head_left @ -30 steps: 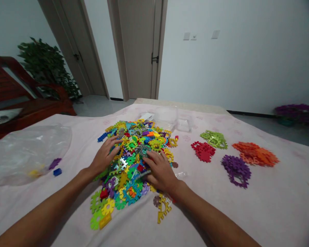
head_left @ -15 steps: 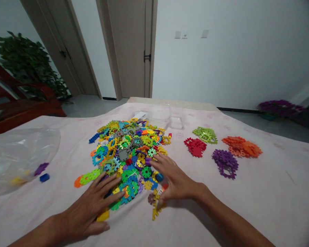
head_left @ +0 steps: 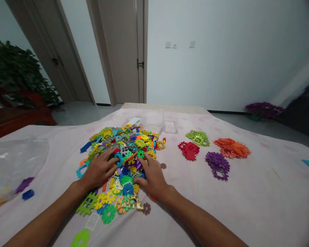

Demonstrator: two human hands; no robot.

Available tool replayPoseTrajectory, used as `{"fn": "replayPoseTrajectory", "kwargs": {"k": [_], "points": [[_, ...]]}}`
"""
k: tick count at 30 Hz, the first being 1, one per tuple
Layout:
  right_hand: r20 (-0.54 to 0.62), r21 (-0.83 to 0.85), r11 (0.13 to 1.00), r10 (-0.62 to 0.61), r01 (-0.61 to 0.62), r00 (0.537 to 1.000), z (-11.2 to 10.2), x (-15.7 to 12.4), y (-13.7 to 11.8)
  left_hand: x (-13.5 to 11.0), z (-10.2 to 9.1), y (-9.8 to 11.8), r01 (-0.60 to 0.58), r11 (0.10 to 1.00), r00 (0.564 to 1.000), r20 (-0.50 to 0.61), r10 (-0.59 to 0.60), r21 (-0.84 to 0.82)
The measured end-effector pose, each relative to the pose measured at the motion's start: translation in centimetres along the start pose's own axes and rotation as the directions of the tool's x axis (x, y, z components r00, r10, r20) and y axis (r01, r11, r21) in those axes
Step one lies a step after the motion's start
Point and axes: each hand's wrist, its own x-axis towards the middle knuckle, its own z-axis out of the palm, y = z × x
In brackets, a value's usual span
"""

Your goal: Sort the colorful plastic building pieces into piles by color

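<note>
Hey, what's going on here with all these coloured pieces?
A person's left hand and right hand rest spread on a mixed pile of colourful interlocking plastic pieces on a pink cloth. Further right lie a red heap, a green heap, an orange heap and a purple heap. A clear plastic bag lies far left.

Well beyond the left hand (head_left: 99, 169) and right hand (head_left: 151, 176) rises a plain white wall (head_left: 221, 68) carrying three pale switch plates (head_left: 168, 44). Up and left of the left hand stand a grey-brown wooden door (head_left: 121, 51), pale tiled floor (head_left: 77, 111), a leafy green plant (head_left: 12, 72) and a red-brown wooden seat (head_left: 15, 118). Purple flowers (head_left: 264, 109) sit far right of the right hand. Soft, even light.
</note>
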Motion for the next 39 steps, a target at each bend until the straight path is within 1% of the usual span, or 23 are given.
{"fn": "replayPoseTrajectory", "kwargs": {"k": [2,3,4,6,8,10,12,13,15,17,19,20,21,22,23,25,28,29,31,33,34,36,39], "points": [[-0.044,0.063,0.998,0.021,-0.018,0.999,0.7,1.3,-1.9,1.0,0.6,-0.9,0.079,0.995,0.994,-0.064,-0.083,-0.054],[-0.06,0.099,0.995,0.013,-0.007,0.998,0.9,1.9,-2.9,1.5,0.7,-1.1,0.109,0.988,0.988,-0.094,-0.12,-0.106],[-0.069,0.136,0.99,-0.012,0.022,0.998,1.0,2.5,-3.8,2.1,0.8,-1.2,0.135,0.977,0.981,-0.118,-0.155,-0.167],[-0.082,0.21,0.97,-0.107,0.122,0.991,1.0,3.4,-5.5,3.1,0.3,-1.1,0.196,0.939,0.958,-0.148,-0.244,-0.283],[-0.095,0.271,0.93,-0.231,0.249,0.968,0.6,3.9,-6.6,3.9,-0.8,-0.8,0.272,0.891,0.919,-0.177,-0.352,-0.363],[-0.121,0.305,0.895,-0.303,0.326,0.945,0.0,4.1,-6.7,4.4,-2.3,-0.5,0.352,0.844,0.859,-0.22,-0.463,-0.405],[-0.17,0.323,0.894,-0.269,0.311,0.948,-0.6,4.0,-5.7,4.5,-3.6,-0.5,0.44,0.79,0.78,-0.254,-0.572,-0.426],[-0.206,0.333,0.903,-0.213,0.273,0.955,-0.8,3.9,-4.8,4.3,-4.2,-0.7,0.484,0.756,0.735,-0.265,-0.624,-0.44],[-0.294,0.353,0.925,-0.034,0.142,0.955,-1.2,3.6,-2.4,3.7,-4.7,-1.4,0.556,0.673,0.641,-0.263,-0.721,-0.489],[-0.362,0.37,0.929,0.161,-0.017,0.918,-1.4,3.2,0.4,2.8,-4.5,-2.3,0.595,0.559,0.54,-0.229,-0.81,-0.578],[-0.383,0.357,0.921,0.295,-0.154,0.875,-1.4,2.9,2.8,1.9,-3.8,-3.5,0.612,0.401,0.413,-0.157,-0.897,-0.681],[-0.378,0.331,0.922,0.326,-0.202,0.867,-1.4,2.7,3.6,1.4,-3.3,-4.0,0.607,0.317,0.344,-0.119,-0.931,-0.729],[-0.361,0.292,0.927,0.336,-0.237,0.87,-1.3,2.5,4.2,1.0,-2.8,-4.6,0.591,0.244,0.284,-0.085,-0.955,-0.769],[-0.337,0.246,0.934,0.334,-0.26,0.88,-1.2,2.2,4.4,0.5,-2.5,-5.0,0.578,0.19,0.239,-0.057,-0.969,-0.793],[-0.305,0.201,0.941,0.324,-0.272,0.896,-1.0,2.0,4.4,0.1,-2.2,-5.5,0.583,0.157,0.212,-0.037,-0.976,-0.797],[-0.23,0.138,0.956,0.284,-0.258,0.931,-0.7,1.6,3.4,-0.9,-1.8,-6.1,0.647,0.147,0.185,-0.033,-0.982,-0.748],[-0.147,0.135,0.98,0.163,-0.143,0.976,-0.3,1.2,1.0,-2.2,-1.6,-6.8,0.791,0.19,0.176,-0.082,-0.981,-0.581],[-0.139,0.15,0.985,0.111,-0.09,0.984,-0.3,1.0,0.1,-2.6,-1.6,-7.0,0.821,0.206,0.181,-0.099,-0.978,-0.533],[-0.141,0.201,0.979,0.001,0.028,0.99,-0.2,0.8,-1.5,-3.2,-1.2,-7.5,0.849,0.23,0.209,-0.097,-0.973,-0.475],[-0.147,0.261,0.954,-0.111,0.147,0.983,-0.1,0.6,-2.5,-3.6,-0.7,-8.1,0.854,0.242,0.235,-0.074,-0.969,-0.461],[-0.146,0.282,0.941,-0.149,0.185,0.978,-0.1,0.5,-2.8,-3.8,-0.5,-8.4,0.853,0.247,0.245,-0.065,-0.967,-0.46],[-0.147,0.281,0.939,-0.161,0.197,0.976,0.0,0.4,-2.8,-4.0,0.0,-8.9,0.857,0.265,0.265,-0.063,-0.962,-0.443],[-0.2,0.206,0.975,-0.036,0.078,0.979,0.2,0.4,-1.8,-4.2,0.3,-9.4,0.866,0.279,0.282,-0.056,-0.958,-0.415]]}}
